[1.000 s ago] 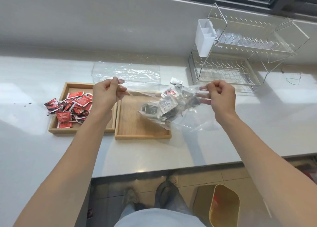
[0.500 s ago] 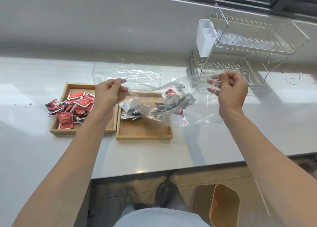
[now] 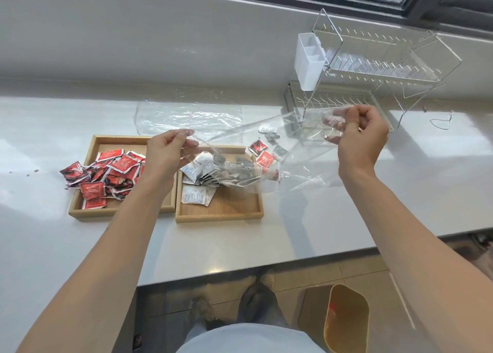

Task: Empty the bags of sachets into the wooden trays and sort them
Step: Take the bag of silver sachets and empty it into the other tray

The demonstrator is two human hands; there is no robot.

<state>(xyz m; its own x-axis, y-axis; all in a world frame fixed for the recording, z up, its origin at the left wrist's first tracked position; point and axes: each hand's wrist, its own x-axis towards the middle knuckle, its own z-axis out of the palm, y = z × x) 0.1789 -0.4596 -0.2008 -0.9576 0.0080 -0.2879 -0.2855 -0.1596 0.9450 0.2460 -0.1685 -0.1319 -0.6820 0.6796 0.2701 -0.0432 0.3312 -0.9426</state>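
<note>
A clear plastic bag (image 3: 301,152) hangs tilted over the right wooden tray (image 3: 234,215). My left hand (image 3: 166,152) pinches its lower open end above the gap between the trays. My right hand (image 3: 358,135) grips its raised far end. Grey and white sachets (image 3: 202,171) spill from the bag into the right tray, and one white sachet (image 3: 196,195) lies flat there. A few red sachets (image 3: 262,155) are still in the bag. The left wooden tray (image 3: 80,208) holds a heap of red sachets (image 3: 112,174), some lying over its left rim.
An empty clear bag (image 3: 186,115) lies flat on the white counter behind the trays. A wire dish rack (image 3: 373,80) with a white cutlery holder (image 3: 309,59) stands at the back right. A yellow bin (image 3: 346,318) sits on the floor below the counter edge.
My right hand has lifted the bag's far end up and to the right. The sachets have slid down towards my left hand and several have dropped into the right tray.
</note>
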